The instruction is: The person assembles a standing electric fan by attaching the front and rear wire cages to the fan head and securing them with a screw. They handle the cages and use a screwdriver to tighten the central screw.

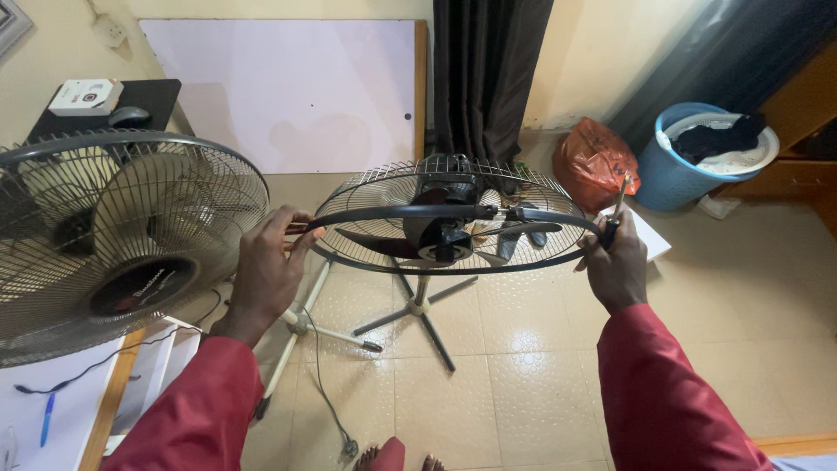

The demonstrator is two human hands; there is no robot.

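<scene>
2 hands are on the dark plastic rim ring (453,212), held at the front edge of the rear wire grille (453,187) of the stand fan (440,235), which stands on the tiled floor (540,366). The left hand (266,270) has its fingers curled around the ring's left end, while the right hand (615,266) pinches the right end together with a thin screwdriver-like tool (619,199). I'd say keep the ring level and seated evenly all round before tightening, and mind the second fan (113,235) just beside on the tabletop (61,410).
</scene>
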